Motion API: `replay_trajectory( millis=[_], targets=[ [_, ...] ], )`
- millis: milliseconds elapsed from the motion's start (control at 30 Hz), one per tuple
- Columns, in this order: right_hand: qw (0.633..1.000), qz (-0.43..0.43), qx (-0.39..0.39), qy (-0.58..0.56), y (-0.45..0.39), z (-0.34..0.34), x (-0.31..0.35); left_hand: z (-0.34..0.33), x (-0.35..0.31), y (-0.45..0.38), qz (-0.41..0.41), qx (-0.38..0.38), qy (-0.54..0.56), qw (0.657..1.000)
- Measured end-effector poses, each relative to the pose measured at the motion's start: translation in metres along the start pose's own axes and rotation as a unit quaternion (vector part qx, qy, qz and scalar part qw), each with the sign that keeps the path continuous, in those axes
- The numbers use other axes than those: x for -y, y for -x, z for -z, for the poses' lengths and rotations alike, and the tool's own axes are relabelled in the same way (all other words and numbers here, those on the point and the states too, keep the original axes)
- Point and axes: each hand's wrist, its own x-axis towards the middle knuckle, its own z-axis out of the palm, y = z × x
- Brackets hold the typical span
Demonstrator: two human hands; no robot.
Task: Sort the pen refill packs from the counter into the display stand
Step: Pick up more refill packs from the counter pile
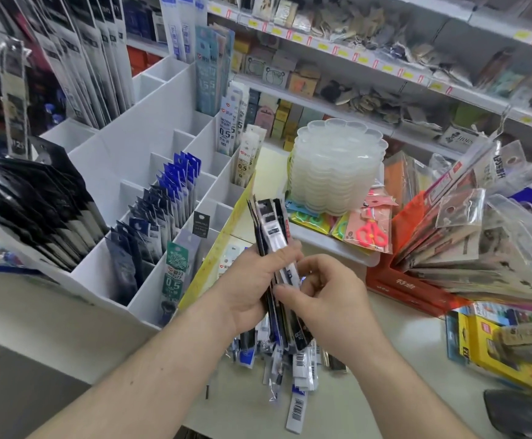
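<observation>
Above the counter (68, 315), at mid-frame: a bundle of pen refill packs (271, 223) standing nearly upright, gripped by the left hand (255, 289) with fingers curled round its lower half; right hand (328, 299) just beside, thumb and fingertips pinching the near edge of that bundle; both hands thus closed on the packs. Below the wrists, on the counter: a loose heap of further packs (293, 372), barcodes showing, some overlapping. To the left: white display stand (150, 99) with stepped compartments; black packs (36, 213) in the far-left row; blue packs (176, 191) in the middle rows; a green-labelled pack (176, 270) in a front compartment. Beyond the bundle: stacked clear trays (337, 172); pink scissors (370, 232) in packets just beside them. Behind: store shelves (385, 68), contents blurred.
</observation>
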Motion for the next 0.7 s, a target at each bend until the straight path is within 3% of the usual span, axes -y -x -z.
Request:
replay_trajectory(
  millis=[133, 400, 700],
  targets=[
    [0.995, -0.037, 0.003, -0.088, -0.005, 0.009, -0.007, 0.009, 0.002, 0.004, 0.002, 0.054, -0.017, 0.998],
    [0.986, -0.034, 0.025, -0.158, -0.005, 0.011, -0.009, 0.008, 0.001, 0.005, -0.029, -0.026, -0.083, 0.996],
    [0.972, -0.013, -0.018, -0.235, -0.009, 0.009, -0.015, 0.011, 0.001, 0.005, -0.07, -0.068, -0.118, 0.988]
  ],
)
